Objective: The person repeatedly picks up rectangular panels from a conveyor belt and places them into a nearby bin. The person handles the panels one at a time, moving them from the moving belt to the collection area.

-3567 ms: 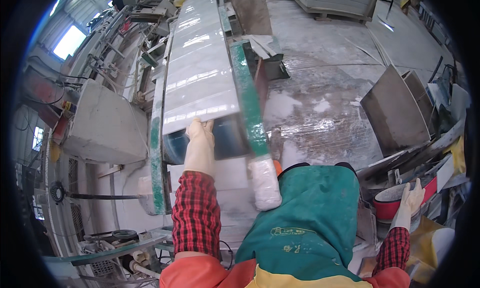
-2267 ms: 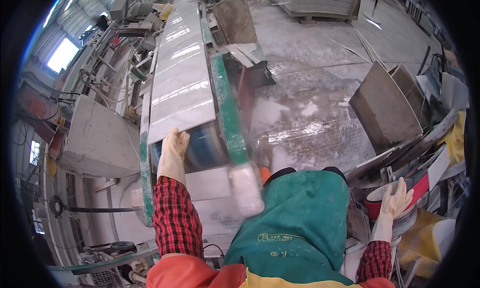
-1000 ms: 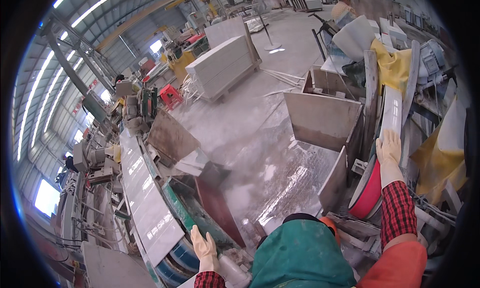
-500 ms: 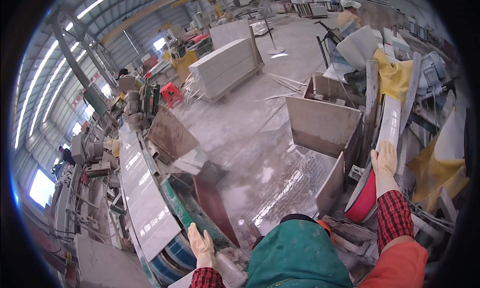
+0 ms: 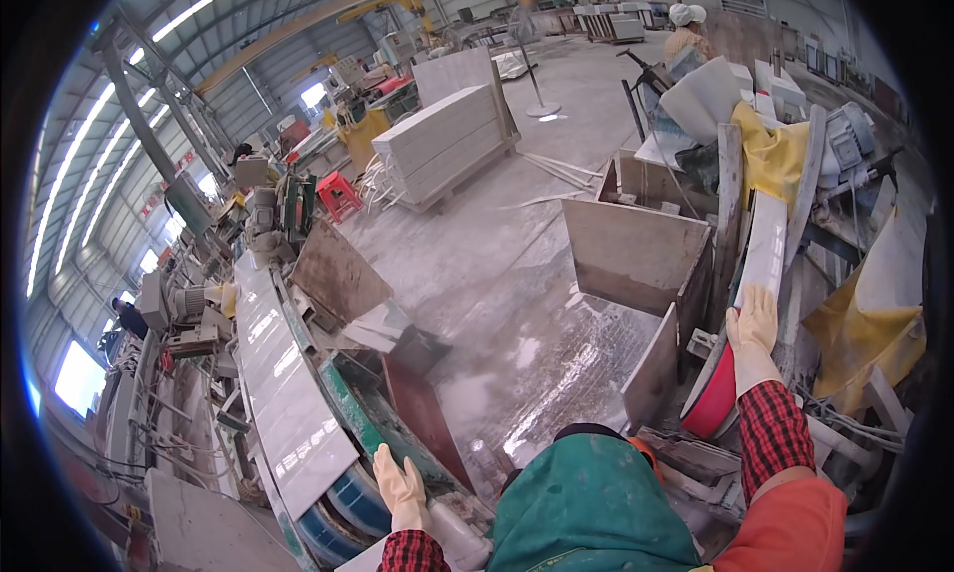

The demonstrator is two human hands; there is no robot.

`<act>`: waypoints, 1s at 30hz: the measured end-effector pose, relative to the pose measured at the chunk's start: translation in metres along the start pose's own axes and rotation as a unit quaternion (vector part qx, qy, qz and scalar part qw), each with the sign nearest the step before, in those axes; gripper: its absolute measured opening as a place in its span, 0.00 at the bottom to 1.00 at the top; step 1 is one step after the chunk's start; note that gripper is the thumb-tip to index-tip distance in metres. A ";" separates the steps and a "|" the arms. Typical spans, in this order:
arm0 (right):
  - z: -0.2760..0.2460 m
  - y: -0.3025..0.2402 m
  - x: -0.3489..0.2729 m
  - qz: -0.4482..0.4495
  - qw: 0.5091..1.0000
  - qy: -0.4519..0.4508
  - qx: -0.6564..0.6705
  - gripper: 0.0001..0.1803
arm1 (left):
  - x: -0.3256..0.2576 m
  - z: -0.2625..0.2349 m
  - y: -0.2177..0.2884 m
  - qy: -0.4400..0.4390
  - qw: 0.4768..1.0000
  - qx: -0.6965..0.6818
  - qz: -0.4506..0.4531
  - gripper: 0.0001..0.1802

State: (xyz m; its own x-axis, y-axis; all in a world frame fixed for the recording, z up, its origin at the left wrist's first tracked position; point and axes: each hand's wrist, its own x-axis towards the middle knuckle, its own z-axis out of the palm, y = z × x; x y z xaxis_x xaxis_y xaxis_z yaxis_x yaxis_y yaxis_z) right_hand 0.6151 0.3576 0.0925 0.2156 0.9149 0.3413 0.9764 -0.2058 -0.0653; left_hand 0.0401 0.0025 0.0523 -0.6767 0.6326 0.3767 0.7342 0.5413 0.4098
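My left hand (image 5: 399,488), in a pale rubber glove, rests flat at the near end of a long green-framed conveyor (image 5: 350,425), beside the glossy grey stone slabs (image 5: 283,393) lying on it. My right hand (image 5: 753,322), also gloved, is raised to the right with fingers spread against the edge of an upright pale slab (image 5: 766,246) that stands above a red round thing (image 5: 717,395). Neither hand grips anything. A green apron (image 5: 586,507) and red plaid sleeves fill the lower edge.
Brown stone slabs (image 5: 636,256) lean in racks on the right, with yellow sheeting (image 5: 865,319) behind. The concrete floor (image 5: 537,343) is wet. A stack of pale slabs (image 5: 452,140) sits on a pallet farther off. Machinery lines the left; a person in a white cap (image 5: 686,30) stands far back.
The view has swung up from the conveyor toward the hall. My right hand rose from beside the red thing onto the upright slab; my left hand slid back to the conveyor's near end.
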 end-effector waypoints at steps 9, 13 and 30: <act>0.010 0.005 -0.008 -0.018 0.999 0.036 0.007 0.35 | 0.001 0.010 0.001 0.038 0.999 -0.021 0.006 0.26; 0.012 0.003 -0.013 -0.029 0.998 0.056 0.018 0.33 | 0.000 0.006 -0.003 0.033 0.999 -0.009 0.007 0.27; 0.003 -0.004 -0.037 -0.099 0.976 0.189 0.049 0.28 | 0.001 0.012 -0.013 0.043 0.999 0.005 0.020 0.26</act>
State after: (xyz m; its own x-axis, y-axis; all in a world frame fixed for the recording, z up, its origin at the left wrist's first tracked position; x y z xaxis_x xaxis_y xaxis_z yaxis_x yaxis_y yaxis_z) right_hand 0.6036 0.3255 0.0773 0.0208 0.7358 0.6769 0.9989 0.0133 -0.0452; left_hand 0.0301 0.0025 0.0377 -0.6483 0.6040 0.4637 0.7614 0.5221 0.3843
